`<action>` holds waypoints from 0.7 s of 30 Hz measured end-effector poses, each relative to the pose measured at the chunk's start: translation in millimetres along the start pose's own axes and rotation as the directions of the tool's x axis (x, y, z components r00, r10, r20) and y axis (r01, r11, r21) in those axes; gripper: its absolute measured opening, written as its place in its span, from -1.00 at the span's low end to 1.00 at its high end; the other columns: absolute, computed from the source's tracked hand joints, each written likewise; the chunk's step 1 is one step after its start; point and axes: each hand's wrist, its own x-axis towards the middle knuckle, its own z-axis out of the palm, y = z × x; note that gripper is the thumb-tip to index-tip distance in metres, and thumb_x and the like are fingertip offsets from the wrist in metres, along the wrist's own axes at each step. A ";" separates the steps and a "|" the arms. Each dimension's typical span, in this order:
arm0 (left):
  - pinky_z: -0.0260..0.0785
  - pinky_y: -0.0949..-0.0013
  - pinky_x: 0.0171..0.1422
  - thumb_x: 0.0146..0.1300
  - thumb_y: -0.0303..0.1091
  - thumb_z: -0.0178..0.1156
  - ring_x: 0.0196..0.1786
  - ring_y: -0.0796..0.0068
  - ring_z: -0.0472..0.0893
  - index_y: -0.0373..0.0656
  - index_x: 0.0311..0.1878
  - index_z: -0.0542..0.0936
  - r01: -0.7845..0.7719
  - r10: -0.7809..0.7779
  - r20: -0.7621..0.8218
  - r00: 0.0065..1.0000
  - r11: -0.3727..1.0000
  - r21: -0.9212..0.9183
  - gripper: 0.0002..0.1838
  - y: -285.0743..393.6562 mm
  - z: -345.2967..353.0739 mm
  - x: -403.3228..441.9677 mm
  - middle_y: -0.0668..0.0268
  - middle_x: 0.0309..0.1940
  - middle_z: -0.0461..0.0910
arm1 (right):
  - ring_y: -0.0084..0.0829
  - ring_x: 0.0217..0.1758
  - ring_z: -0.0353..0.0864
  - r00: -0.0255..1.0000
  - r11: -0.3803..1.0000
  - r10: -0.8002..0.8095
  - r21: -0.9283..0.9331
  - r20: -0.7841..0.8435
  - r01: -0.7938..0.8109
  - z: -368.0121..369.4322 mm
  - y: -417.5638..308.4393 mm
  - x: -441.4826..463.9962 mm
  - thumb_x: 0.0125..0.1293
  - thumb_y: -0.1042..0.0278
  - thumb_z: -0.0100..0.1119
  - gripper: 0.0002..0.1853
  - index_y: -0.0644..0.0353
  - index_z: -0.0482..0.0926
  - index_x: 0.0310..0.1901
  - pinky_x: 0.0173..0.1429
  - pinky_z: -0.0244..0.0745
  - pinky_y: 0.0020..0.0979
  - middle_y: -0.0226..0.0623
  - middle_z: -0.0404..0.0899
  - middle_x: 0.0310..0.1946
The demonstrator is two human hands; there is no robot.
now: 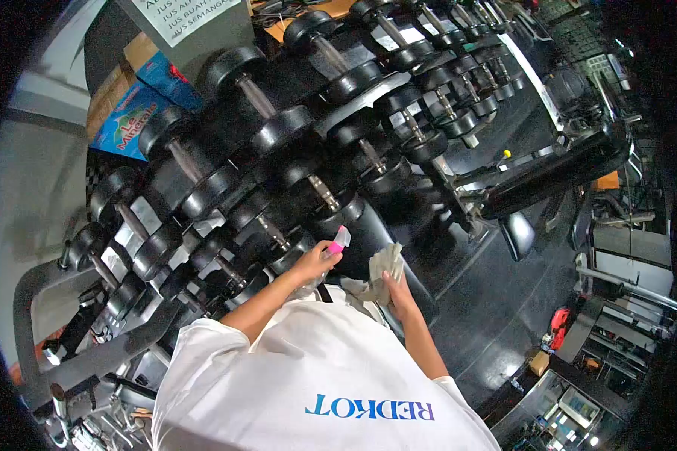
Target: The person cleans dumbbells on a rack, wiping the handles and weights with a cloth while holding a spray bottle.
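My left hand (316,263) is wrapped round a spray bottle (340,240) with a pink and white nozzle. The bottle's lower part is mostly hidden behind my fingers and wrist. In my right hand (399,293) is a bunched greyish cleaning cloth (384,264), and part of it hangs down toward my shirt. Both hands are in front of my white shirt (331,361), apart from each other. Just beyond them lies a black padded bench (368,233). The nearest dumbbell (323,193) rests on the lower tier of a rack beyond the hands.
Several black dumbbells with metal handles (256,95) fill a tiered rack across the upper left. Blue-printed cardboard boxes (132,113) stand behind it. Another padded bench (557,173) is to the right, above dark flooring (481,301). A red object (559,328) lies farther right.
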 end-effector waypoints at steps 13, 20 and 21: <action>0.42 0.37 0.00 0.23 -0.39 0.28 -0.19 0.53 0.55 -0.18 0.33 0.27 0.013 -0.093 -0.245 0.965 0.950 -0.312 -0.38 -61.5 7.2 19.8 0.35 -0.28 0.55 | 0.02 0.32 0.38 0.851 0.635 -0.525 -0.661 0.009 0.399 -27.0 15.7 128.1 0.28 0.34 0.17 -0.52 0.26 0.41 0.22 0.38 0.26 -0.19 0.07 0.38 0.25; 0.42 0.31 0.10 0.19 -0.52 0.18 -0.11 0.42 0.60 -0.23 0.39 0.19 -0.032 -0.057 -0.217 0.975 0.921 -0.388 -0.32 -96.8 -2.9 22.1 0.27 -0.24 0.59 | 0.13 0.47 0.11 0.694 0.026 -0.589 -0.849 0.414 0.528 74.0 28.1 195.9 0.03 0.36 0.33 -0.47 0.11 0.51 0.12 0.31 0.19 0.21 -0.21 0.33 0.33; 0.42 0.31 0.10 0.19 -0.52 0.18 -0.11 0.42 0.60 -0.23 0.39 0.19 -0.004 -0.081 -0.202 0.976 0.921 -0.389 -0.32 -98.9 -4.0 17.6 0.27 -0.24 0.59 | 0.13 0.50 0.06 0.697 0.039 -0.613 -0.866 0.373 0.498 84.3 37.6 193.1 0.00 0.33 0.35 -0.45 0.06 0.52 0.12 0.27 0.19 0.27 -0.27 0.32 0.33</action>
